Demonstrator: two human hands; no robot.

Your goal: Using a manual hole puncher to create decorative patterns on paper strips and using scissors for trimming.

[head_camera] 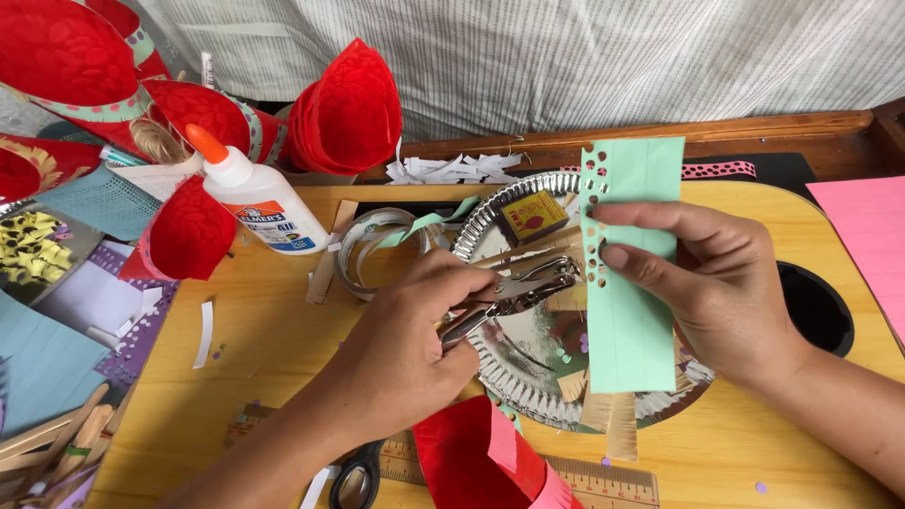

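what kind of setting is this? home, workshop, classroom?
Likely a home craft spot: a small wooden lap table set against striped fabric, maybe bedding. It is crowded with a glue bottle, red paper cones and paper scraps. The left hand works a hole punch on a green paper strip.

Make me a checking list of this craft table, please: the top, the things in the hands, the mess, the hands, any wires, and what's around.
Surface: yellow wooden table with a round hole at its right side.
Job's things: mint paper strip with punched holes along its left edge; metal hole punch.
Clutter: silver foil plate, glue bottle, red paper cones, scissors, ruler, paper scraps.
Hands: left hand squeezes the punch; right hand holds the strip.
Cables: nothing seen.
Surroundings: striped cloth behind.
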